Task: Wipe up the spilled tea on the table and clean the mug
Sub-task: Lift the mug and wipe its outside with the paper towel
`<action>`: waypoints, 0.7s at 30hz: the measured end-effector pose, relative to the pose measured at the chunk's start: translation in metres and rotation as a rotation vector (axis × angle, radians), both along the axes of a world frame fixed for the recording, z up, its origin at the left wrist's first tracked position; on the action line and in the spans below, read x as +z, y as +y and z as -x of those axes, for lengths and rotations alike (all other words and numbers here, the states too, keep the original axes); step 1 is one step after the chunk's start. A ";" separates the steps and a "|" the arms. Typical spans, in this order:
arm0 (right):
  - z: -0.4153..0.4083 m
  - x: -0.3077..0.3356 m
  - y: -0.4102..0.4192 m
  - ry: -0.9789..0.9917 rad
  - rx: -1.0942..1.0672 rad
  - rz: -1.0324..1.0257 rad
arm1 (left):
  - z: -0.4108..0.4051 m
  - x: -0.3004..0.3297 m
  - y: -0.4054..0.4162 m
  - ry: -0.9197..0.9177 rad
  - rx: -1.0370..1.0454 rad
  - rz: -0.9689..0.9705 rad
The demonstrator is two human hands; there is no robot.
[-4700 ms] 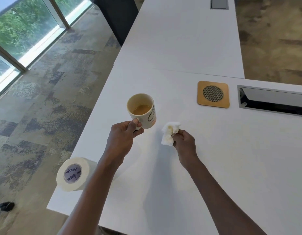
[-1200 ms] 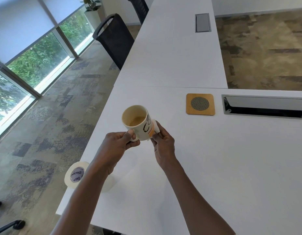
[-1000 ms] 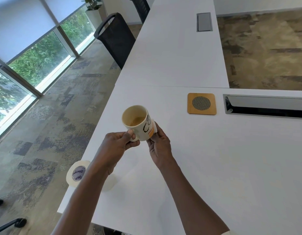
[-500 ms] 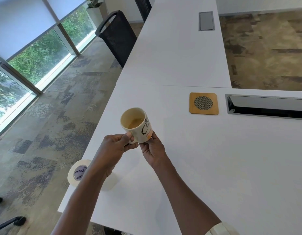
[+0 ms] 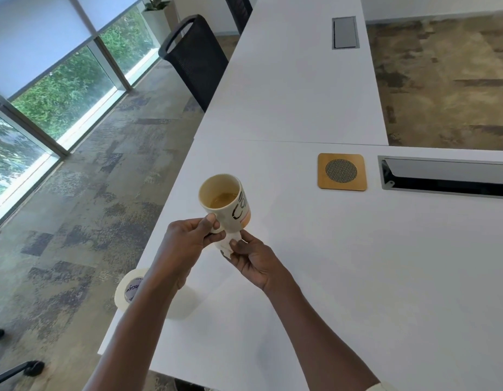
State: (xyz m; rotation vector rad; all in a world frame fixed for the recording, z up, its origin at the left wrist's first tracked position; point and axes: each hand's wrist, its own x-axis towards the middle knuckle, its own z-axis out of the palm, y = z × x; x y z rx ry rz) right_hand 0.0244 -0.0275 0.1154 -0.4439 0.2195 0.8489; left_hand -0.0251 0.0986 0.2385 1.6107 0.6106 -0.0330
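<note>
the right hand (image 5: pixel 251 256) is now working the crumpled tissue (image 5: pixel 229 244) under the base of the mug (image 5: pixel 224 203); a second ago it was pressing that tissue against the mug's right side, by the black lettering, and some seconds before that it was holding the tissue apart from the mug, just to its right. so the wiping is travelling down the outer wall toward the bottom, which suggests that the outside of the mug is nearly done and that drips under the foot are being caught.

the left hand (image 5: pixel 188 244) is keeping its grip closed round the mug's handle, thumb on top, holding the mug up above the desk (image 5: pixel 357 277) near its left edge, tilted slightly. the right hand's grip is a narrow pinch on the tissue, fingertips bunching it against the mug's underside.

the mug is still carrying a shallow pool of brownish tea in the bottom, with a pale tan film up the inner wall, so the inside is not yet clean. with liquid left in it, tipping further while wiping below could bring a fresh spill.

no tea is showing on the white desk around the hands. a roll of tissue (image 5: pixel 131 289) is lying at the near left edge, partly hidden behind the left forearm, and a wooden coaster (image 5: pixel 342 172) is sitting further right.
</note>
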 end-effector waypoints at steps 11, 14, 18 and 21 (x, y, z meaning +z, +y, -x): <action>-0.023 -0.007 -0.027 -0.037 -0.101 0.093 | -0.003 -0.007 -0.006 0.045 -0.022 0.002; -0.028 -0.002 -0.016 -0.007 -0.176 0.055 | -0.006 -0.006 -0.010 0.033 -0.066 -0.001; -0.027 0.002 0.000 0.024 -0.201 0.028 | -0.009 -0.005 -0.010 0.018 -0.093 -0.006; -0.024 -0.001 -0.002 -0.015 -0.135 0.044 | -0.010 -0.007 -0.007 0.006 -0.069 0.007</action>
